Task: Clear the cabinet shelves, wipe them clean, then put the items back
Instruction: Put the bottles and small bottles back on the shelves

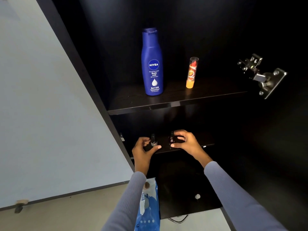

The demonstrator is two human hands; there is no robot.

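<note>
Standing on the lower shelf (pixel 196 148), two small nail polish bottles look light, hard and breakable, probably glass; best pinched at the body below the cap. The left hand (pixel 143 150) curls open around the left bottle (pixel 153 140); the right hand (pixel 186 142) cups the right bottle (pixel 171 138), grip uncertain. Above stand a smooth plastic lotion bottle (pixel 152 64) and a lip balm (pixel 192 73).

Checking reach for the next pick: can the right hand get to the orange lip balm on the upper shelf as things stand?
Probably yes. The lip balm stands alone, clear of the lotion bottle, with the shelf front open. But the right hand is around a small bottle on the lower shelf.
</note>
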